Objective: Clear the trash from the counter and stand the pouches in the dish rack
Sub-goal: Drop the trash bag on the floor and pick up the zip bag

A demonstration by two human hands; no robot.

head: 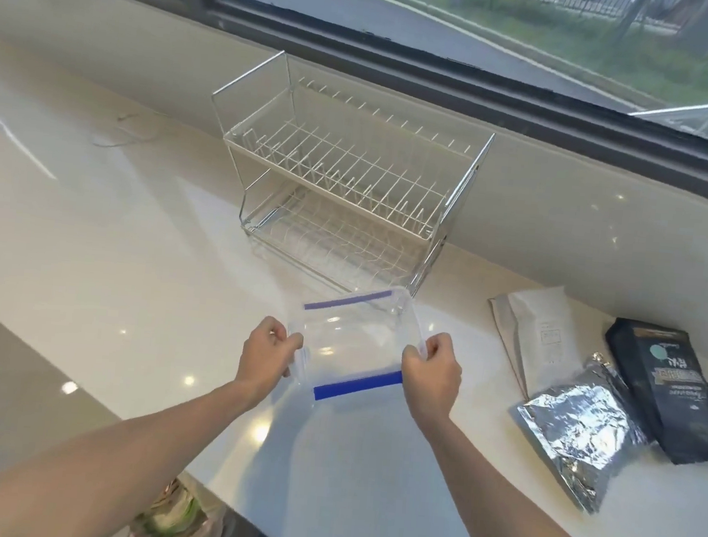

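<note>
A clear zip pouch [352,345] with blue seal strips hangs above the white counter [110,247], just in front of the dish rack. My left hand [265,352] pinches its left edge and my right hand [433,371] pinches its right edge, holding its mouth spread open. The two-tier wire dish rack [342,181] stands empty against the window ledge. To the right lie a white pouch [539,331], a crinkled silver foil pouch [577,437] and a black pouch [675,390], all flat on the counter.
A window frame [405,58] runs behind the rack above a pale ledge. A thin white cord [128,137] lies at the back left. Below the counter's front edge a bag of trash [176,514] shows on the floor.
</note>
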